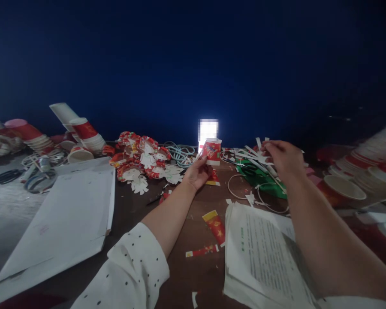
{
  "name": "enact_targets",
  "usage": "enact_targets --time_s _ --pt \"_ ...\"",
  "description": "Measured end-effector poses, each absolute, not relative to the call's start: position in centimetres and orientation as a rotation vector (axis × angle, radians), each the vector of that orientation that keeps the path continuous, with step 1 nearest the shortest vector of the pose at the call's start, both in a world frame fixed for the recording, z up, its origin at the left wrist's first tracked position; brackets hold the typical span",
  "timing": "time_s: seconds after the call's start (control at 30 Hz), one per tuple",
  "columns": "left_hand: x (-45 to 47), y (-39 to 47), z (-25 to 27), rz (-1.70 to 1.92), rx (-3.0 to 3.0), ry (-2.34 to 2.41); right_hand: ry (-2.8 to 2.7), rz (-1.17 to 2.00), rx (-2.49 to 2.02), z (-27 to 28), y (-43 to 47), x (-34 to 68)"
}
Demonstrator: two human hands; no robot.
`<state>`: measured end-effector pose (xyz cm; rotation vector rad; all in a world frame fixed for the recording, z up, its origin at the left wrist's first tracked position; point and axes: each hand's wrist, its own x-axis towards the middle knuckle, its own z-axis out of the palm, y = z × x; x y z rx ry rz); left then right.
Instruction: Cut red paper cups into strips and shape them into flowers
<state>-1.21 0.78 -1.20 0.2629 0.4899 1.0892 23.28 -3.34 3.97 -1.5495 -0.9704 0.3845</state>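
Head view: the left hand [197, 175] meets the red paper cup [212, 151] at its fingertips; whether it grips, I cannot tell. To its right, the right hand [281, 156] pinches white strips [259, 144]. Strip-handling seems underway; the next move calls for a light pinch.

The left hand [197, 174] curls inward; the right hand [284, 156] pinches.

A plain, deep blue backdrop [131, 68] rises beyond the left hand [197, 172], darkening past the right hand [284, 156]. Straight beyond the left hand glows a blurred white light [209, 128]. A brown tabletop [209, 197] spreads beneath both hands; the grey surface [0, 227] well left of them is unclear, floor or furniture.
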Motion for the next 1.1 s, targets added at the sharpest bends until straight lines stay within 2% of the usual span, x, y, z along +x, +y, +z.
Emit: enact_targets --time_s 0.1,0.2,0.37,0.63,0.77,1.0,1.1 --pt "-1.1 0.8 -1.2 1.066 0.313 0.481 -1.478 0.318 -2.050 3.7 -3.7 23.6" --pt "-1.2 0.7 -1.2 1.070 0.319 0.466 -1.752 0.096 -2.348 2.5 -3.9 22.5" --pt "-1.3 0.7 -0.9 1.110 0.259 0.475 -1.955 -0.002 -2.449 0.6 -3.9 21.2" --pt "-1.4 0.5 -0.5 1.077 0.192 0.505 -1.800 0.029 -2.455 0.8 -4.1 21.3" --pt "-1.4 0.8 -1.1 1.102 0.193 0.500 -1.613 0.125 -2.292 1.0 -3.6 21.7" --pt "-1.6 0.9 -0.8 1.075 0.159 0.373 -1.235 0.730 -1.438 1.7 -3.8 19.2" --pt "-1.8 0.9 -0.6 1.063 0.106 0.357 -1.102 0.812 -1.270 2.4 -4.2 17.5"
